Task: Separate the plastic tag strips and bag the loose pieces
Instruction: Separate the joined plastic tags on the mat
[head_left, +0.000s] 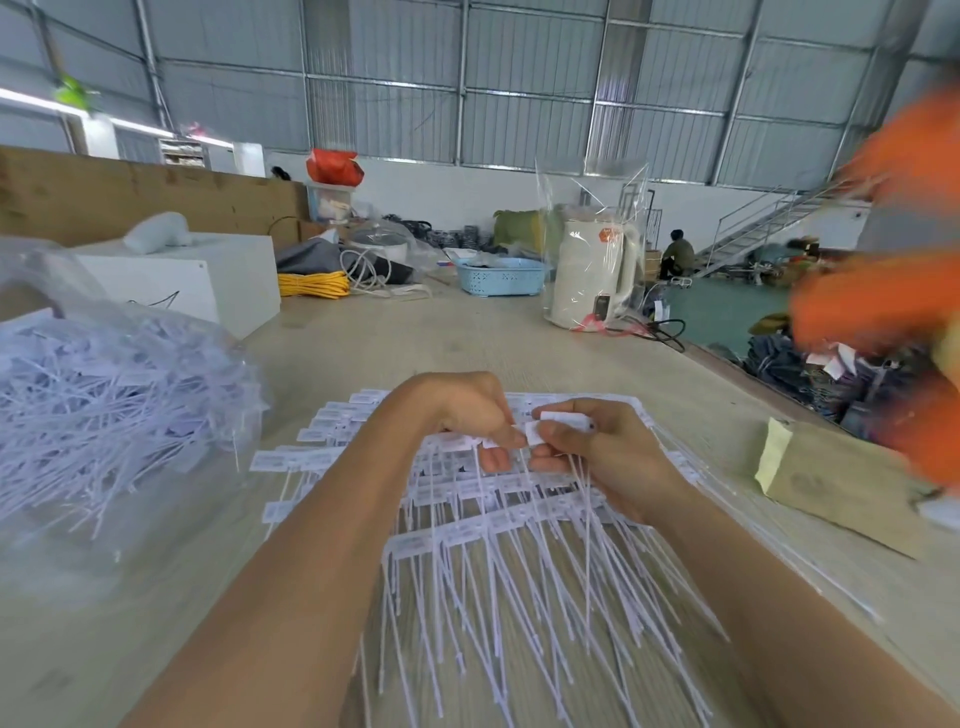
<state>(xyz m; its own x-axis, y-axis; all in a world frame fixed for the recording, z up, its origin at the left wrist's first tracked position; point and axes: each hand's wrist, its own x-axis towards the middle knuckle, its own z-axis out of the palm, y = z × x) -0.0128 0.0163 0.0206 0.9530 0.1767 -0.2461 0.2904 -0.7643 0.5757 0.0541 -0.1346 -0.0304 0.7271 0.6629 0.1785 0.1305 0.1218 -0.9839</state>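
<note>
Both hands meet over a wide spread of white plastic tag strips (519, 519) lying on the wooden table (467, 338). The left hand (467, 415) curls its fingers and pinches the flat head of one tag (491, 441) between thumb and fingertips. The right hand (587, 447) does likewise with a neighbouring tag head (563, 418) — the two pinches sit just beside each other, touching or nearly so. Thin white tails hang from the held heads down across the pile. To the left, a clear plastic bag (104, 405) holds a tangled heap of loose tags. Farther back stand a white kettle (592, 275) wrapped in clear film and a light blue basket (501, 278). At the right edge — blurred — is an orange sleeve (883, 301).
</note>
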